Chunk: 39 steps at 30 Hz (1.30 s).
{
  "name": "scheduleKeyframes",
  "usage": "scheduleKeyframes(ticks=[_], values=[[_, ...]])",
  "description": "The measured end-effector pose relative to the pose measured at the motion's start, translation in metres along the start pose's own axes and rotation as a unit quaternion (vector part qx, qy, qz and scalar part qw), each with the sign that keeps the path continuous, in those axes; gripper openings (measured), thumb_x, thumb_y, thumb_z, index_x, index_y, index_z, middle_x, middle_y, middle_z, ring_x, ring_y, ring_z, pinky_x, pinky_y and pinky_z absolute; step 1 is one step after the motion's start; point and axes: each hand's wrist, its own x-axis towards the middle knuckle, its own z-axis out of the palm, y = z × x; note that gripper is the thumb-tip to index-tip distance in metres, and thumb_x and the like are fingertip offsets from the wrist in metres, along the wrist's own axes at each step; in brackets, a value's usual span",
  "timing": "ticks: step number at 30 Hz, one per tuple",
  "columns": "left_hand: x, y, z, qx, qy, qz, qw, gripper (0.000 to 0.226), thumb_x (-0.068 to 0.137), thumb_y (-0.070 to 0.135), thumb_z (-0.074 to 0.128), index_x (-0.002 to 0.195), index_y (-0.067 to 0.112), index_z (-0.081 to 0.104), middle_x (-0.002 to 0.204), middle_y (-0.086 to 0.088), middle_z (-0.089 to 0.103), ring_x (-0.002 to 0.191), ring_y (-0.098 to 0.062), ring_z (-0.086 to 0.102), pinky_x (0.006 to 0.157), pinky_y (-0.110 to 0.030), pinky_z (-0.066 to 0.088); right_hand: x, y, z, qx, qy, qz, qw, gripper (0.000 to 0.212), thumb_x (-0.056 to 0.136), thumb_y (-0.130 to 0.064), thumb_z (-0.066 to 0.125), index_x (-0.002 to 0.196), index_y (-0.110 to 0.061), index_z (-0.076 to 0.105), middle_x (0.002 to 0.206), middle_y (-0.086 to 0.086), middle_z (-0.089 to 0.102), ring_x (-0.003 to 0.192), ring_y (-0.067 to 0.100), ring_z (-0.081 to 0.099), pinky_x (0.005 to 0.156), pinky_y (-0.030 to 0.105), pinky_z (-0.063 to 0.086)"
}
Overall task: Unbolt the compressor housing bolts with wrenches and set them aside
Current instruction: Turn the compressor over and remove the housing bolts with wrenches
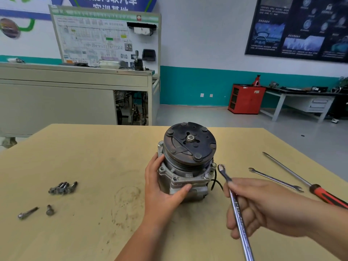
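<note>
Spreading across the lower view, a tan wooden tabletop (94, 157) stands in a workshop, with a grey cabinet bench (56, 98) behind at left and a red cabinet (244, 98) by the teal-banded wall at right. Toward the table's left edge lie a cluster of bolts (63, 187) and two loose bolts (28, 213) nearer the person, with bare board between them and the compressor (188, 161), which stands pulley-up at centre. The left hand (163, 187) wraps the housing's left side, thumb across its front. The right hand (263, 206), fingers curled, grips a wrench (237, 215) whose head sits just beside a housing bolt (214, 164). Farther right, a second wrench (275, 179) and a screwdriver (301, 178) lie near the right edge.
</note>
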Motion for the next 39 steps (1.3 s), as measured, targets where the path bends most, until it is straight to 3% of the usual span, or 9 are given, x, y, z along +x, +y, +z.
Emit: scheduleKeyframes(ticks=[4, 14, 22, 33, 36, 39], values=[[0.001, -0.002, 0.000, -0.002, 0.003, 0.006, 1.000, 0.078, 0.059, 0.043, 0.077, 0.129, 0.038, 0.044, 0.144, -0.001, 0.041, 0.136, -0.017, 0.039, 0.112, -0.047, 0.034, 0.011, -0.001, 0.019, 0.009, 0.022, 0.002, 1.000, 0.028, 0.098, -0.032, 0.034, 0.086, -0.009, 0.046, 0.056, 0.017, 0.064, 0.044, 0.026, 0.063, 0.040, 0.021, 0.047], [0.002, -0.002, 0.000, 0.006, -0.002, 0.006, 1.000, 0.080, 0.058, 0.044, 0.078, 0.128, 0.054, 0.041, 0.145, 0.000, 0.040, 0.136, -0.018, 0.038, 0.111, -0.046, 0.036, 0.013, -0.002, 0.023, -0.058, 0.084, 0.026, 0.994, 0.028, 0.100, -0.033, 0.033, 0.090, -0.008, 0.044, 0.053, 0.016, 0.062, 0.041, 0.025, 0.062, 0.038, 0.020, 0.044], [0.000, 0.001, 0.000, -0.005, -0.002, -0.011, 1.000, 0.078, 0.059, 0.043, 0.077, 0.129, 0.036, 0.044, 0.144, -0.004, 0.041, 0.135, -0.019, 0.039, 0.110, -0.048, 0.035, 0.014, -0.010, 0.023, -0.041, 0.047, 0.041, 0.997, 0.028, 0.100, -0.033, 0.033, 0.087, -0.010, 0.043, 0.054, 0.014, 0.062, 0.043, 0.024, 0.063, 0.039, 0.020, 0.046], [-0.001, 0.002, 0.000, -0.004, -0.003, -0.030, 1.000, 0.079, 0.056, 0.043, 0.077, 0.127, 0.038, 0.044, 0.140, -0.007, 0.045, 0.132, -0.022, 0.043, 0.108, -0.051, 0.037, 0.013, -0.008, 0.019, -0.076, 0.021, 0.058, 0.995, 0.028, 0.101, -0.034, 0.031, 0.091, -0.011, 0.043, 0.055, 0.013, 0.062, 0.043, 0.025, 0.063, 0.039, 0.020, 0.046], [0.000, 0.003, -0.001, -0.005, -0.014, -0.030, 0.999, 0.080, 0.055, 0.041, 0.078, 0.127, 0.039, 0.044, 0.139, -0.006, 0.046, 0.131, -0.022, 0.044, 0.108, -0.050, 0.038, 0.014, -0.016, 0.010, -0.153, 0.003, 0.072, 0.986, 0.029, 0.100, -0.038, 0.031, 0.097, -0.013, 0.045, 0.050, 0.007, 0.059, 0.040, 0.022, 0.061, 0.039, 0.019, 0.044], [-0.001, 0.005, -0.002, -0.011, -0.016, -0.029, 0.999, 0.078, 0.054, 0.040, 0.079, 0.124, 0.050, 0.044, 0.140, -0.004, 0.045, 0.131, -0.020, 0.044, 0.108, -0.049, 0.038, 0.015, -0.041, -0.016, -0.310, -0.020, 0.097, 0.946, 0.025, 0.100, -0.038, 0.032, 0.106, -0.020, 0.048, 0.047, -0.002, 0.056, 0.038, 0.014, 0.057, 0.045, 0.019, 0.046]])
